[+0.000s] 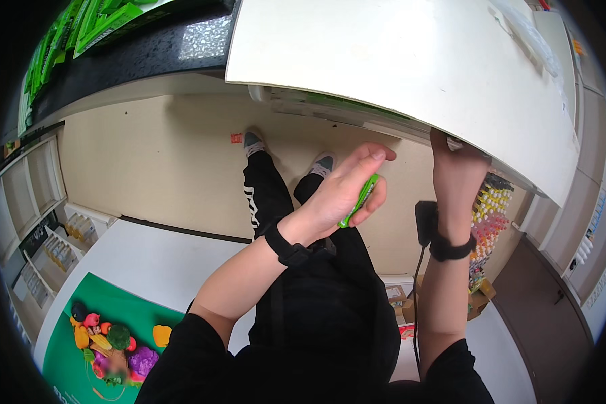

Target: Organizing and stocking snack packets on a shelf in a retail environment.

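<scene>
My left hand (351,184) is shut on a slim green packet (359,201) that bears dark writing. The packet sits against the palm, under curled fingers, while the index finger and thumb point forward. Up at the front edge of a white tabletop (373,55), my right hand (460,169) reaches underneath. Its fingertips are hidden there, so whether they grip anything does not show. Just below the tabletop is a clear plastic drawer or bin (328,108) with something green inside.
Green packets (103,25) fill a display box on a dark speckled counter (146,58) at upper left. Bottles with coloured caps (492,207) stand low at right, near cardboard boxes (480,298). A cable (417,303) hangs by my right forearm. Behind me is a green vegetable poster (131,303).
</scene>
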Demonstrator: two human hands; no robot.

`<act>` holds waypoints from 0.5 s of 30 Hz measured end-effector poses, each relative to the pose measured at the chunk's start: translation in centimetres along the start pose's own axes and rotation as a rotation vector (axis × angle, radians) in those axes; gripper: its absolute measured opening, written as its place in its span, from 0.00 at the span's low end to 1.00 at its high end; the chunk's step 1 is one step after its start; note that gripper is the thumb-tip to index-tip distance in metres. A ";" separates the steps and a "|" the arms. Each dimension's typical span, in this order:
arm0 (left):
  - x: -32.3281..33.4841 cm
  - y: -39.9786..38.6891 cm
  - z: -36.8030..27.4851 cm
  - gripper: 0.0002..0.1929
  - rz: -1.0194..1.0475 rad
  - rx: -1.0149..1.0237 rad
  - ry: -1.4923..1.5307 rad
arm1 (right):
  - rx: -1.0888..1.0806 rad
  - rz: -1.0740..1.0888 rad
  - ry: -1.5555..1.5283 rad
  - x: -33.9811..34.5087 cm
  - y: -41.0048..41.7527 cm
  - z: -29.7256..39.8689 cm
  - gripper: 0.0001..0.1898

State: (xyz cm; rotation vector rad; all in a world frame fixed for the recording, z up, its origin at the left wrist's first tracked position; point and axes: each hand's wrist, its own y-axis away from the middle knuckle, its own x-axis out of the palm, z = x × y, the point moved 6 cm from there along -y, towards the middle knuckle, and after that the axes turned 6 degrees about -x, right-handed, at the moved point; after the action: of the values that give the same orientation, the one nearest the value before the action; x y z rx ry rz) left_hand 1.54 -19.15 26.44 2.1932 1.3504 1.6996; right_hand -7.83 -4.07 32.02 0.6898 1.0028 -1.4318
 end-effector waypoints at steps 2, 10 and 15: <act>-0.4 -0.7 1.0 0.18 0.022 0.088 0.120 | -0.610 -0.024 0.474 1.1 0.2 1.8 0.14; -0.1 -0.3 0.1 0.27 0.029 0.250 0.168 | -0.293 -0.013 0.125 0.9 1.1 1.6 0.13; -0.2 -0.6 -0.9 0.29 -0.040 0.413 0.134 | -0.252 0.160 -0.388 -0.4 4.8 4.4 0.12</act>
State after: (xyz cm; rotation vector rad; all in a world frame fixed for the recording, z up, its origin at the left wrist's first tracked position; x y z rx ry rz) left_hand 0.46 -19.37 26.32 2.2555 1.9165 1.7056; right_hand -2.41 -7.48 33.49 0.2852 0.7845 -1.2133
